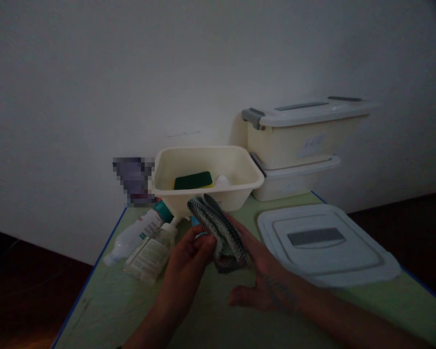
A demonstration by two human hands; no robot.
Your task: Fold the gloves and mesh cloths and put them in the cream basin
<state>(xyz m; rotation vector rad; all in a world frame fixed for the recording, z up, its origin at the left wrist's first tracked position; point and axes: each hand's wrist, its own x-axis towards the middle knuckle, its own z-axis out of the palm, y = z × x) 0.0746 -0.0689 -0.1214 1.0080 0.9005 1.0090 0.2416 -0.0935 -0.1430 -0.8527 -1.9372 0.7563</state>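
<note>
My left hand (191, 257) is closed in a pinch on a folded grey checked cloth (218, 228), held just above the green table (105, 310). My right hand (263, 278) lies under and behind the same cloth. Its fingers are stretched out along the cloth's far side and its thumb rests low on the table. Right behind the cloth stands an open cream tub (240, 169). Inside it are a green and yellow sponge (193, 180) and a small white object (221, 181).
Two plastic bottles (141, 240) lie on their sides at the table's left, near its blue edge. A loose white lid (323, 245) lies flat at the right. Two stacked lidded bins (301, 145) stand against the white wall behind it.
</note>
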